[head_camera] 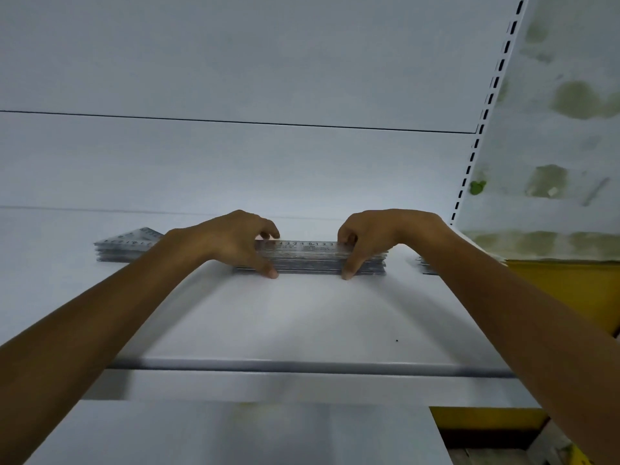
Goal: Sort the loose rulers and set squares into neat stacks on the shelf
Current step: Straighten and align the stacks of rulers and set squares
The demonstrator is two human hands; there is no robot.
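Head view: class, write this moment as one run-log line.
left hand: grips ruler stack | right hand: grips it | ruler stack: on shelf | second stack: further left

Both our arms are stretched out forward, bare forearms angling in toward each other. Our left hand [231,241] and right hand [377,234] sit knuckles-up, fingers curled over the back and thumbs down front, each gripping the ruler stack [308,256].

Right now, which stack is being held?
The middle ruler stack, gripped by left hand and right hand; the left set-square stack and right stack sit unheld.
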